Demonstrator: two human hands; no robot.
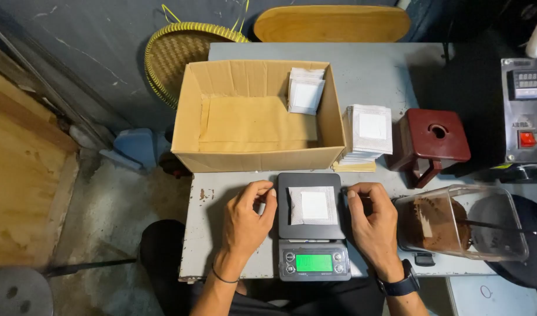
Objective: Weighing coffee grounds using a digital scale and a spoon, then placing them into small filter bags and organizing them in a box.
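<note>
Both hands flank a scale, a white sachet on its pan.

Left hand (248,219): palm down on the table (213,234) at 9 o'clock of the scale (311,225), fingers loosely curled, thumb tip beside the pan's edge, holding nothing. Sachet (313,205) lies flat at pan centre, untouched. Right hand (370,219): at 3 o'clock of the scale, fingers curled, index tip near the pan's upper corner, empty. Box (256,114) at 12 o'clock, with a few sachets leaning in its far corner. Sachet stack (368,131) at 1 o'clock. Clear tub (461,222) of brown powder just right of the right hand.
</note>
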